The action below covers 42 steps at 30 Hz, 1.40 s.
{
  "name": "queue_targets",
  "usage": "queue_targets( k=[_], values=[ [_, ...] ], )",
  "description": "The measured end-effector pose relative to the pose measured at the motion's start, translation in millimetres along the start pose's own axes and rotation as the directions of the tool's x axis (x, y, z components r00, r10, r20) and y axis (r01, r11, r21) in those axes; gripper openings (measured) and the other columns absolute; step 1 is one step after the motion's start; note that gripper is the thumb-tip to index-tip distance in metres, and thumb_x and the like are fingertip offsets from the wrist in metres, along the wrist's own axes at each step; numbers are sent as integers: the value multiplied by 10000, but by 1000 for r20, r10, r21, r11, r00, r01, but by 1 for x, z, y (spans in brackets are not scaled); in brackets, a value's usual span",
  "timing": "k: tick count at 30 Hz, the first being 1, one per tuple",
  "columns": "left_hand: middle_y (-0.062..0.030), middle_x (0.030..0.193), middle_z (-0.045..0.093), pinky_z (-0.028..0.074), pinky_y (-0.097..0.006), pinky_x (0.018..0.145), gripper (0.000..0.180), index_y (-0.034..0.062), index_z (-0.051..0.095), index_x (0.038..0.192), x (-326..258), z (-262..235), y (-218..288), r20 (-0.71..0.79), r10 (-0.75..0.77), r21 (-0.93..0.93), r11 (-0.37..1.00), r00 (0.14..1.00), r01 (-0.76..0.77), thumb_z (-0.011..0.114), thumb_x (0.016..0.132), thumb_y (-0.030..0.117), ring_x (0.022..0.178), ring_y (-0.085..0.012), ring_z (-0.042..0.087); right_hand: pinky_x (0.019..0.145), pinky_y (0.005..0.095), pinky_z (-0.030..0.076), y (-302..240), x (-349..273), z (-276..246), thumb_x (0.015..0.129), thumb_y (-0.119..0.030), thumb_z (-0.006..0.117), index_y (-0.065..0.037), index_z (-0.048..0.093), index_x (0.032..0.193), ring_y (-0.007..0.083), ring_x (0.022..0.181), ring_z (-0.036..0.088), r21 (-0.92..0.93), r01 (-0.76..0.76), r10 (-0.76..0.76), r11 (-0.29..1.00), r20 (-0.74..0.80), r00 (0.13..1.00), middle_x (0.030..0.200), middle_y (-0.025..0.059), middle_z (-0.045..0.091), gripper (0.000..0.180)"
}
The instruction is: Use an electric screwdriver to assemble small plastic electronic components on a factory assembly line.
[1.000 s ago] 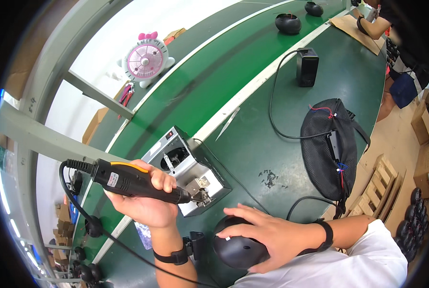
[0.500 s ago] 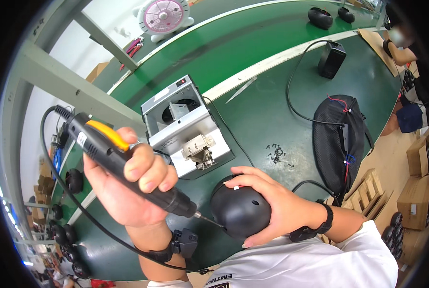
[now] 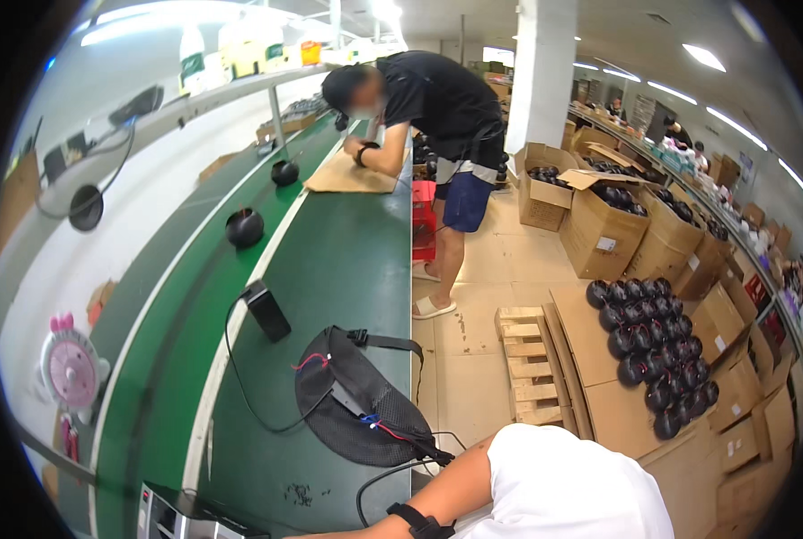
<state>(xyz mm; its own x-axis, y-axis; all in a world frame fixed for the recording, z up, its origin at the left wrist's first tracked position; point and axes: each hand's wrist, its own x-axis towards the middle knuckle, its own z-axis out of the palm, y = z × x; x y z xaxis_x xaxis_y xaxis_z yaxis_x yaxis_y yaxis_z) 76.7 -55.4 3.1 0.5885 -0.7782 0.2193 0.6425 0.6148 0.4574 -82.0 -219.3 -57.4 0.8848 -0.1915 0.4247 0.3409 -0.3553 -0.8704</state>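
Note:
Only a sliver of the back of my right hand point(image 3: 352, 534) shows at the lower edge, left of the black wristband point(image 3: 419, 519); its fingers are cut off. My left hand is out of view, as are the power screwdriver and the black round shell. Nearest my right hand, on the green bench, lies a scatter of small dark screws point(image 3: 299, 493). Beyond them rests a black mesh bag point(image 3: 352, 409) with red and blue wires and a cable. A black box-shaped power unit point(image 3: 266, 310) stands farther off. Part of a silver machine point(image 3: 157, 516) shows at the lower left.
Black round shells point(image 3: 244, 228) sit on the green conveyor point(image 3: 159, 350). A co-worker point(image 3: 437, 99) leans over a cardboard sheet point(image 3: 352, 172) at the bench's far end. To the right are a wooden pallet point(image 3: 525, 355), rows of black shells point(image 3: 653, 355) and cardboard boxes point(image 3: 590, 238).
The view has swung right and up, toward the co-worker and floor. My left hand with the screwdriver and the shell under my right hand have left the picture.

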Motion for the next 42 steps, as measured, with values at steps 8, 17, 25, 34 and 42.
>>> queue_targets(
  k=[8,17,25,34,42],
  values=[
    [66,557,459,354,-230,497,359,176,465,738,3,-38,-9,311,-23,-216,972,950,94,428,1076,293,426,-47,446,1063,431,431,18,-6,25,515,-421,978,-70,614,1280,367,1223,536,-6,91,-91,996,-10,996,1278,175,599,918],
    [2,602,513,359,-269,510,470,113,551,783,-6,-32,-6,349,-92,-222,959,932,178,402,1077,449,498,-124,487,1070,427,420,-2,-7,23,507,-446,979,-64,603,1295,379,1248,515,-50,104,-100,993,80,992,1306,184,582,953],
    [2,633,450,412,-329,553,513,91,521,1158,-60,-11,65,20,421,187,889,907,-417,337,1064,561,486,-114,431,1124,434,377,-18,22,-13,605,-370,923,-59,520,1379,360,1302,477,-89,76,-31,993,427,904,1373,182,512,926],
    [-99,742,714,544,-352,597,458,93,771,934,-181,-54,101,-98,426,800,-505,900,326,772,786,526,642,-283,698,1034,448,472,16,224,-117,535,-410,927,-92,608,1294,392,1204,562,-738,160,68,656,269,961,1311,183,572,883],
    [-28,704,659,540,-377,629,582,175,726,1018,-172,-83,98,-126,161,662,-721,979,204,694,759,694,721,-260,687,1077,663,371,147,347,-75,554,-399,936,-216,473,1400,457,1376,413,-933,7,172,361,74,982,1529,172,417,982]
  ],
)
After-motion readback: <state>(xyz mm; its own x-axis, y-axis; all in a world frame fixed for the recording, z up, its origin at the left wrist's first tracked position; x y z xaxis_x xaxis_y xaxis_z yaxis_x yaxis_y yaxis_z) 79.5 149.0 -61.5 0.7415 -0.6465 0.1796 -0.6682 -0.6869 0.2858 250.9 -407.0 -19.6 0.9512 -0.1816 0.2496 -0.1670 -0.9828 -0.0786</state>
